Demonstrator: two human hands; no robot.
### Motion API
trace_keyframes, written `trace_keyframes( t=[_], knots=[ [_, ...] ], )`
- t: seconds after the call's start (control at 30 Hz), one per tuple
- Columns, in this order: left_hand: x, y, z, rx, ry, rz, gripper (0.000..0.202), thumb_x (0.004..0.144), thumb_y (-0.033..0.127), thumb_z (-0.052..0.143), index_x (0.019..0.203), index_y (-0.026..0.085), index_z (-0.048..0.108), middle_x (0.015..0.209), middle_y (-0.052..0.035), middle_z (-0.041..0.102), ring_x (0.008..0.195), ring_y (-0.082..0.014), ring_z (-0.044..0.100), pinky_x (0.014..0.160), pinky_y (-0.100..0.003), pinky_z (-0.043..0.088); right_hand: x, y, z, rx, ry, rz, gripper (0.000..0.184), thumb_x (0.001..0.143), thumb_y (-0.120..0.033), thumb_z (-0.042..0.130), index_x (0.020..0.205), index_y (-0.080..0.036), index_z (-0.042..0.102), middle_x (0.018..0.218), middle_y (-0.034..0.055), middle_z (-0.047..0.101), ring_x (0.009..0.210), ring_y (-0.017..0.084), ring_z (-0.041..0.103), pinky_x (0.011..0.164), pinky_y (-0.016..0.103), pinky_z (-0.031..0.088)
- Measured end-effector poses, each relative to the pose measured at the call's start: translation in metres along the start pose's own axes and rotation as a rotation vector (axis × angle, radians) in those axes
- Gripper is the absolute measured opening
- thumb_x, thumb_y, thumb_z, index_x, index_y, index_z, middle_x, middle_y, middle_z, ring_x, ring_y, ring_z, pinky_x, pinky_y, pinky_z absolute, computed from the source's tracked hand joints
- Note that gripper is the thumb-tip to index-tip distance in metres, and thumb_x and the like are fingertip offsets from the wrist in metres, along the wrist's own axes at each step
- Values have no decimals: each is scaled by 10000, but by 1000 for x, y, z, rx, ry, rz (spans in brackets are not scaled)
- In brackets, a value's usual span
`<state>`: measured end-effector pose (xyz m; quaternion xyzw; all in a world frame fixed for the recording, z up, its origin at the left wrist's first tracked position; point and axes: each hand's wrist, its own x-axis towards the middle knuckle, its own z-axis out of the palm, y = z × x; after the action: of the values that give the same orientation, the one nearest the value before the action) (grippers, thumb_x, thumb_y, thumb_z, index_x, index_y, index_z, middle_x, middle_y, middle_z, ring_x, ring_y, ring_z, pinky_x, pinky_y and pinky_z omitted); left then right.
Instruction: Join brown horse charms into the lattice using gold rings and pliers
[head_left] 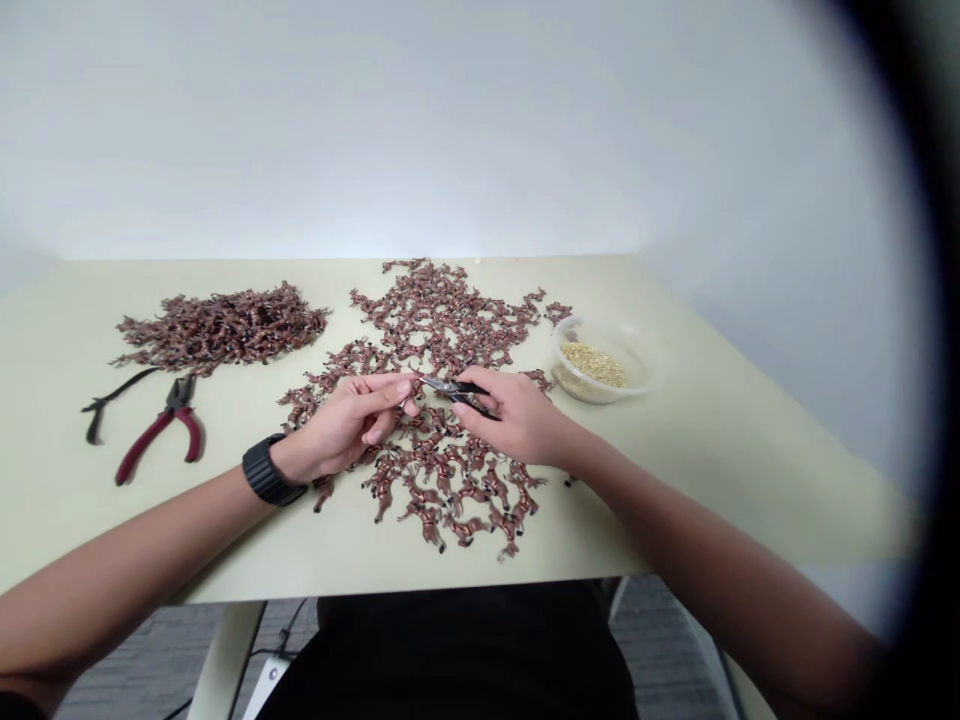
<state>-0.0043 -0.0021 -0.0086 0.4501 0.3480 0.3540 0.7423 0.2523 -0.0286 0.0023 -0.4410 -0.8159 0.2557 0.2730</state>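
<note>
Head view: the black-handled pliers [444,385] are held above the middle of the tabletop [675,530], between the two hands, with the metal tips directed toward the left edge. The right hand [517,412] is wrapped around the handles. The left hand [349,422] has its thumb and index finger pressed together just beside the tips; any part between them is too small to identify. Brown animal figurines [439,300] lie spread under and around both hands, from close to the far edge toward the near edge. A dense pile of similar figurines [232,328] occupies the area toward the far left corner. Red-handled pliers [148,445] and a thin black item [124,388] lie between that pile and the left edge. A clear bowl [645,378] containing gold-coloured pieces [596,365] stands beyond the right hand, toward the right edge.
</note>
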Motion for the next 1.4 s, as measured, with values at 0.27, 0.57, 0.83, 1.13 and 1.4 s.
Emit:
trace_keyframes(
  t=[0.27, 0.57, 0.83, 1.13, 1.4],
  knots=[
    [-2, -3, 4, 58, 98, 65, 290, 827, 295, 825, 1083, 168, 772, 871, -67, 773, 393, 5, 411, 392, -136, 350, -1, -2, 13, 167, -23, 135, 292, 996, -490, 505, 874, -226, 512, 666, -46, 451, 587, 118, 413, 573, 266, 309],
    [3, -3, 6, 75, -28, 74, 261, 859, 306, 794, 1036, 145, 689, 848, -42, 733, 464, -21, 484, 461, -148, 401, 0, 1, 8, 113, -5, 123, 252, 992, -473, 520, 976, -227, 573, 692, -43, 456, 589, 121, 412, 579, 276, 313],
    [3, -6, 0, 253, 10, 160, 317, 866, 395, 780, 983, 166, 594, 692, -30, 733, 439, -95, 597, 404, -165, 428, 1, 3, 6, 60, 26, 88, 255, 984, -466, 528, 1003, -218, 586, 681, -39, 453, 588, 125, 412, 580, 277, 295],
    [-3, -6, 3, 597, 86, 271, 290, 951, 456, 657, 945, 188, 546, 546, 17, 645, 356, -97, 547, 332, -152, 361, 1, 1, 4, 78, 38, 94, 255, 987, -469, 529, 1021, -222, 580, 680, -46, 445, 582, 121, 410, 591, 277, 315],
    [4, -8, 2, 386, -59, 281, 270, 933, 350, 706, 1042, 180, 526, 697, -9, 704, 466, -94, 600, 444, -178, 464, 1, 3, 6, 91, 39, 86, 264, 985, -475, 532, 1023, -218, 581, 677, -45, 444, 576, 118, 402, 577, 274, 310]
  ],
)
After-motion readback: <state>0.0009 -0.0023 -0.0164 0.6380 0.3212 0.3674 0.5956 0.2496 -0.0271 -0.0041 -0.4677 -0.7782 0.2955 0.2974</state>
